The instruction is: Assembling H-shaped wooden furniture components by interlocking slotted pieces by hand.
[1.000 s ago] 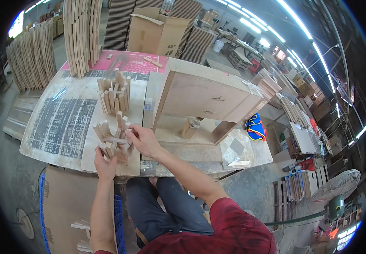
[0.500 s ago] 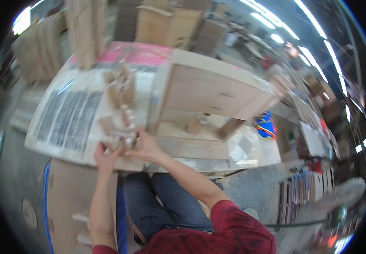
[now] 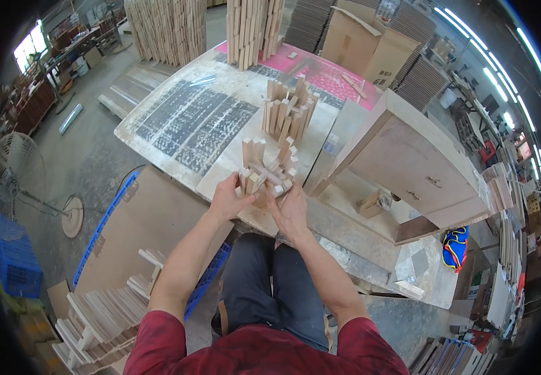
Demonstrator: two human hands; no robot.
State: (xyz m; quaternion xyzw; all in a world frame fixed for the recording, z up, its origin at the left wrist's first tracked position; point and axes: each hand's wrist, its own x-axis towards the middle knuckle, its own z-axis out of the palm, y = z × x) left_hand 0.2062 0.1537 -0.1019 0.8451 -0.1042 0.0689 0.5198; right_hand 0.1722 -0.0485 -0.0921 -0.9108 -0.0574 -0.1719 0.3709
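Observation:
My left hand (image 3: 229,197) and my right hand (image 3: 290,211) cup a cluster of short wooden sticks (image 3: 259,170) from both sides, near the front edge of the worktable. Their fingers are curled and press against the outer pieces. Most of these sticks stand upright with pale ends up; a few lean or lie across the others. The fingertips are partly hidden behind the wood. Just beyond, a second bunch of upright wooden sticks (image 3: 286,115) stands on the same pale board (image 3: 223,181).
A wooden box-like machine housing (image 3: 417,156) stands at right on the worktable (image 3: 126,130). Tall wood stacks (image 3: 245,37) and an open carton (image 3: 355,37) are behind. At lower left, a stack of slatted wooden parts (image 3: 105,312) sits beside a cardboard sheet (image 3: 151,228); farther left is a fan (image 3: 17,156).
The view has swung left and sharpened, so the table appears farther right. Both hands stay around the nearer sticks, my right hand now lower along their near side.

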